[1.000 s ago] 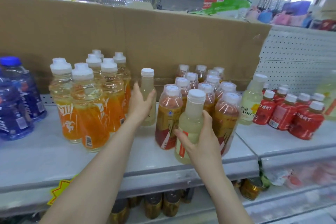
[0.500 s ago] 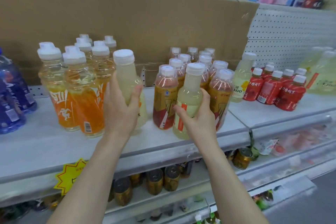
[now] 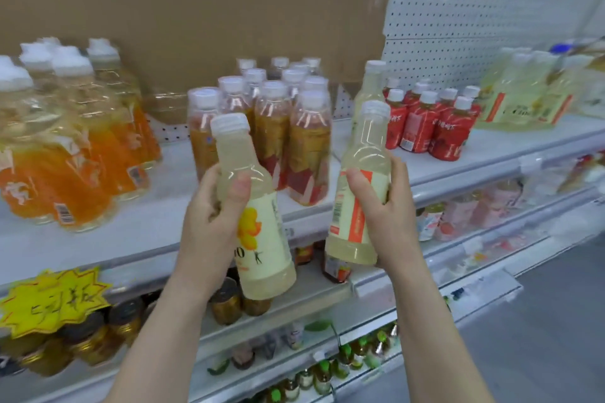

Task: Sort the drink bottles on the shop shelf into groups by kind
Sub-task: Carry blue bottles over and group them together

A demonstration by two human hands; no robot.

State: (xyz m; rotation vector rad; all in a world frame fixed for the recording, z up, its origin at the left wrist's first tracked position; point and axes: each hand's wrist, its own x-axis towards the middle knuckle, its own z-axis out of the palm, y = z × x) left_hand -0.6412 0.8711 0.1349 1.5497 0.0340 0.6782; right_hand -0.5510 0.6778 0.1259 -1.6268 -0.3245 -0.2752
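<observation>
While fingers (image 3: 239, 193) of left hand (image 3: 209, 216) and right hand (image 3: 389, 213) curl round pale bottles (image 3: 262, 249), amber bottles (image 3: 307, 141) stand behind.

- At the centre of the frame, the left hand (image 3: 209, 216) gripped a flower-label bottle (image 3: 262, 239) of pale drink, tilted with its cap leaning left.
- Just to the right, the right hand (image 3: 389, 216) held a striped bottle (image 3: 360, 186), also pale and nearly upright.
- Behind them on the shelf (image 3: 157, 222) stood orange bottles (image 3: 75, 157) at left, amber bottles (image 3: 284, 134) in the middle and red bottles (image 3: 432, 127) at right.

Two pale yellowish bottles (image 3: 258, 232) (image 3: 358, 196) (white-capped), held before the shelf (image 3: 157, 226).
</observation>
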